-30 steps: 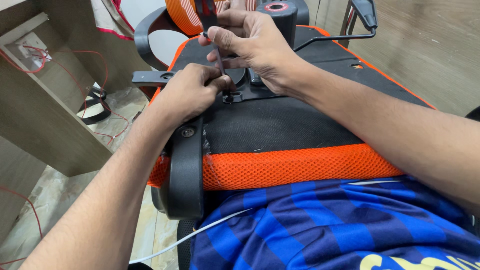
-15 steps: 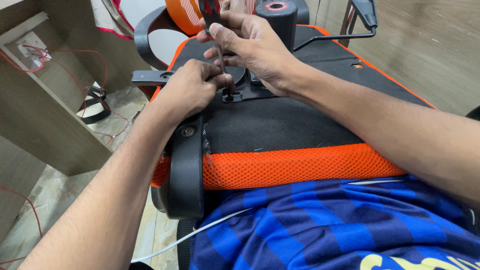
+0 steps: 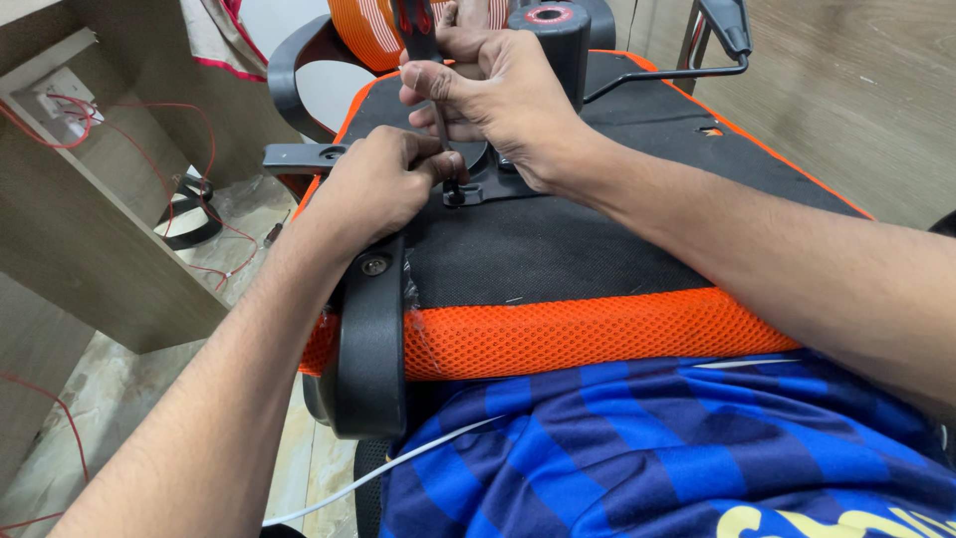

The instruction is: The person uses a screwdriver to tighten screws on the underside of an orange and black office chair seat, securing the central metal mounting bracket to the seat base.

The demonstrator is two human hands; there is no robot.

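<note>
Driving a bolt (image 3: 454, 195) into the upturned orange-mesh office chair's black underside (image 3: 558, 249): right hand (image 3: 498, 95) grips the red-and-black-handled screwdriver (image 3: 423, 45), left hand (image 3: 373, 184) clasps its shaft; judged next need: steady downward turning.

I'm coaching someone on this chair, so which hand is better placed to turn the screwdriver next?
Probably the right hand: it grips the screwdriver handle from above, while the left hand steadies the tip at the screw.
</note>
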